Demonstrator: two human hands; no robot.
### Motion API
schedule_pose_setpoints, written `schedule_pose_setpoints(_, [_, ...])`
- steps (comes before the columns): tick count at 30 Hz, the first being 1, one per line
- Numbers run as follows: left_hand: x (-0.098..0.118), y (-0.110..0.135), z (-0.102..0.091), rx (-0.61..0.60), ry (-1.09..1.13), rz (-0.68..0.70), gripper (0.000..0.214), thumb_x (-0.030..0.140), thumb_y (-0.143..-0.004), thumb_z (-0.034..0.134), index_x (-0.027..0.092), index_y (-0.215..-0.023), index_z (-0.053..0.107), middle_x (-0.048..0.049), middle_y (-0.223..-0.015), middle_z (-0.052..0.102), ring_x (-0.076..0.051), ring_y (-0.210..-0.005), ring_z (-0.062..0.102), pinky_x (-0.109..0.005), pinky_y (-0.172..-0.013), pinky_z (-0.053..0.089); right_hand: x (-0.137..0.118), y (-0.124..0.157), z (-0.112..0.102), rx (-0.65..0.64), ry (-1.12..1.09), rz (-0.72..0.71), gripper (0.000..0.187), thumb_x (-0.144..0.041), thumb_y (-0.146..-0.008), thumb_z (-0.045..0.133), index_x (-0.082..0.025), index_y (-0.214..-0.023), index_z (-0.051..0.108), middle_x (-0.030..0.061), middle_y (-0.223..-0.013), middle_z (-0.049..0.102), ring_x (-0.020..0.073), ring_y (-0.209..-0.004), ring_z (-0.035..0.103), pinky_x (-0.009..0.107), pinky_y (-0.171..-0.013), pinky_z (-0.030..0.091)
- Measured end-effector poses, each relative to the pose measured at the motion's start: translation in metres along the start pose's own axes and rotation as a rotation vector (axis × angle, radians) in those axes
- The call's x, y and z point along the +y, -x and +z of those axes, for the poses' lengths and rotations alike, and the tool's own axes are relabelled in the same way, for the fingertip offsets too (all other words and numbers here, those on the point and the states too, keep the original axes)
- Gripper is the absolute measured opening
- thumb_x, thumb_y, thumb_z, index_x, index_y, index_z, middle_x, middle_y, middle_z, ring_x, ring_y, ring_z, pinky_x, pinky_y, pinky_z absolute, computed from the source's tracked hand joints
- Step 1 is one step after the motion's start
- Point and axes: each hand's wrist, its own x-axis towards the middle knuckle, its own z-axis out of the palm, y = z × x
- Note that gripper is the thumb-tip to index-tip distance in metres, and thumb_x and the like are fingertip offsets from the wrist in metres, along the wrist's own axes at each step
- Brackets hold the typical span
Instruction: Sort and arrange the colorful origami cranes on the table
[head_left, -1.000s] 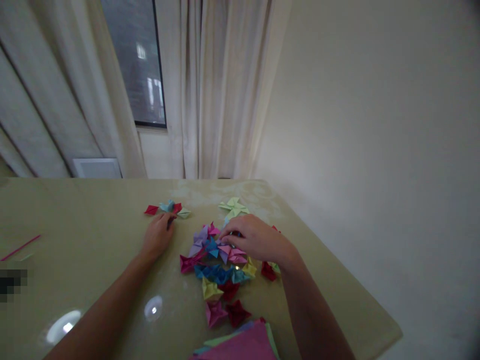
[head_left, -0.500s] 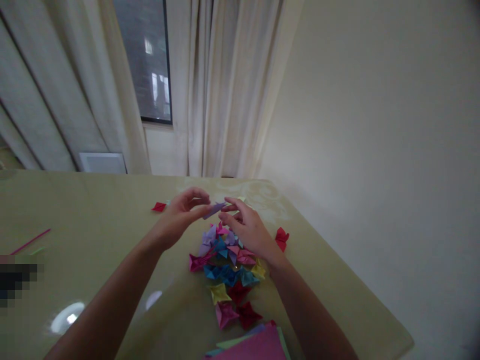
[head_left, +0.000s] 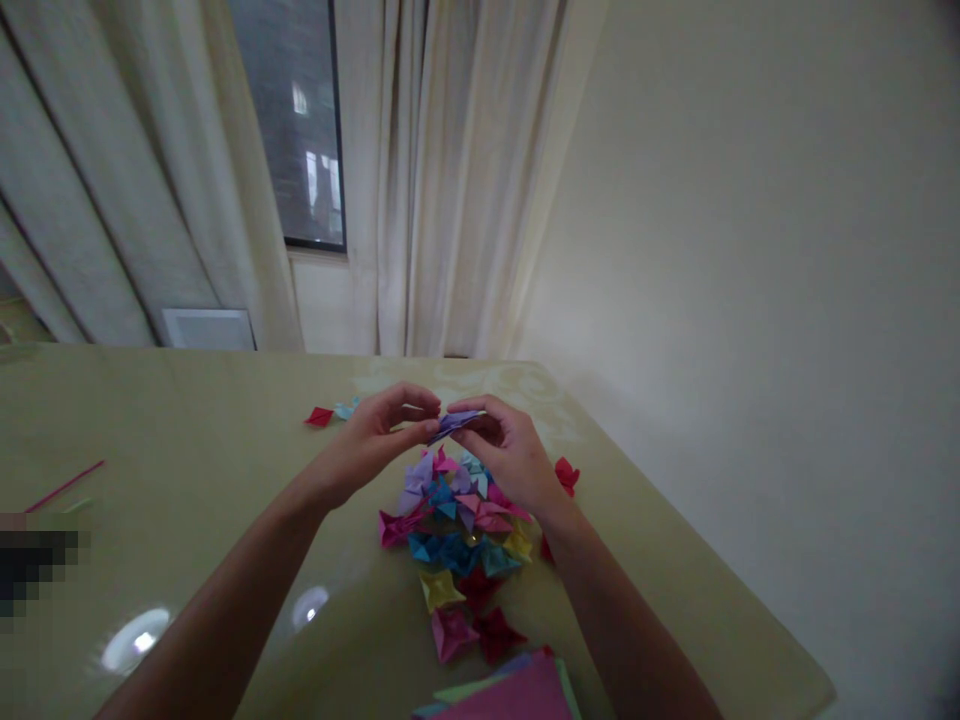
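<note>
A small purple folded paper piece is held up between both hands, above the far end of a pile of folded paper. My left hand pinches its left end between thumb and fingers. On the other end, the thumb and fingers of my right hand are closed, partly hiding the paper. Below lie many origami pieces in blue, pink, purple, yellow and red. Red folded pieces lie beside and partly behind my right forearm.
A stack of coloured paper sheets lies at the near edge of the table. Left of my left hand are a red folded piece and a light blue one. A pink stick lies far left. A wall borders the right side.
Both hands have shifted slightly right with the purple paper. My right fingers have closed further around its right end, and the paper lies flatter.
</note>
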Motion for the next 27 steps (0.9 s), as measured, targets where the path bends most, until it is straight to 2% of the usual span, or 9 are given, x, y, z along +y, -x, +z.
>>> schedule_pose_setpoints(5, [0.002, 0.0, -0.002, -0.017, -0.115, 0.053, 0.031, 0.043, -0.088, 0.083, 0.021, -0.11, 0.076, -0.0072, -0.112, 0.079, -0.025, -0.109, 0.075, -0.041, -0.096, 0.061, 0.001, 0.0, -0.001, 0.032, 0.013, -0.019, 0.027, -0.029, -0.09, 0.079, -0.023, -0.116, 0.075, 0.0057, -0.107, 0.081, 0.0219, -0.099, 0.079, 0.035, -0.092, 0.063])
schedule_pose_setpoints(9, [0.001, 0.0, 0.0, -0.01, -0.131, 0.071, 0.035, 0.043, -0.089, 0.082, 0.023, -0.116, 0.074, -0.0064, -0.112, 0.078, -0.024, -0.106, 0.075, -0.04, -0.092, 0.063, -0.005, 0.001, 0.0, 0.02, 0.007, -0.006, 0.026, -0.032, -0.093, 0.079, -0.023, -0.116, 0.075, 0.0057, -0.108, 0.08, 0.0211, -0.096, 0.078, 0.033, -0.088, 0.062])
schedule_pose_setpoints(13, [0.004, 0.001, 0.006, 0.018, -0.125, 0.094, 0.031, 0.045, -0.089, 0.082, 0.021, -0.108, 0.074, -0.0057, -0.103, 0.076, -0.022, -0.097, 0.075, -0.038, -0.086, 0.065, -0.014, 0.004, 0.003, 0.003, 0.066, 0.004, 0.024, -0.037, -0.096, 0.076, -0.023, -0.116, 0.075, 0.0048, -0.105, 0.08, 0.0201, -0.091, 0.077, 0.03, -0.078, 0.061])
schedule_pose_setpoints(16, [0.006, 0.002, 0.007, 0.036, -0.093, 0.12, 0.031, 0.044, -0.088, 0.083, 0.021, -0.105, 0.073, -0.006, -0.101, 0.075, -0.021, -0.095, 0.073, -0.035, -0.083, 0.064, -0.014, 0.004, 0.002, 0.069, 0.154, -0.003, 0.016, -0.034, -0.097, 0.073, -0.023, -0.109, 0.076, 0.0033, -0.098, 0.078, 0.0179, -0.081, 0.075, 0.027, -0.07, 0.059])
schedule_pose_setpoints(19, [0.006, 0.002, 0.005, 0.05, -0.077, 0.119, 0.031, 0.045, -0.088, 0.083, 0.02, -0.104, 0.072, -0.0067, -0.1, 0.075, -0.021, -0.093, 0.072, -0.033, -0.079, 0.063, -0.009, 0.004, -0.002, 0.117, 0.175, 0.004, 0.014, -0.034, -0.097, 0.072, -0.022, -0.102, 0.076, 0.0035, -0.094, 0.078, 0.0178, -0.077, 0.073, 0.029, -0.07, 0.059])
schedule_pose_setpoints(22, [0.002, 0.002, 0.002, 0.047, -0.096, 0.111, 0.033, 0.044, -0.093, 0.078, 0.021, -0.115, 0.072, -0.0068, -0.104, 0.075, -0.021, -0.096, 0.072, -0.034, -0.082, 0.062, -0.007, 0.003, -0.005, 0.115, 0.156, 0.006, 0.018, -0.039, -0.096, 0.075, -0.022, -0.101, 0.077, 0.0038, -0.091, 0.078, 0.0186, -0.079, 0.074, 0.029, -0.072, 0.06])
schedule_pose_setpoints(24, [0.001, 0.002, 0.003, 0.037, -0.097, 0.115, 0.033, 0.043, -0.095, 0.076, 0.021, -0.118, 0.072, -0.0073, -0.106, 0.075, -0.022, -0.1, 0.072, -0.033, -0.083, 0.062, -0.01, 0.003, -0.005, 0.084, 0.138, -0.009, 0.021, -0.041, -0.094, 0.078, -0.022, -0.105, 0.077, 0.0045, -0.097, 0.079, 0.0189, -0.083, 0.075, 0.029, -0.074, 0.06])
schedule_pose_setpoints(27, [0.002, 0.002, 0.005, 0.029, -0.092, 0.122, 0.027, 0.043, -0.094, 0.077, 0.02, -0.109, 0.073, -0.0073, -0.104, 0.075, -0.021, -0.098, 0.071, -0.031, -0.081, 0.061, -0.015, 0.004, -0.002, 0.0, 0.121, -0.035, 0.031, -0.039, -0.091, 0.083, -0.023, -0.117, 0.076, 0.006, -0.113, 0.078, 0.0202, -0.093, 0.077, 0.031, -0.08, 0.062])
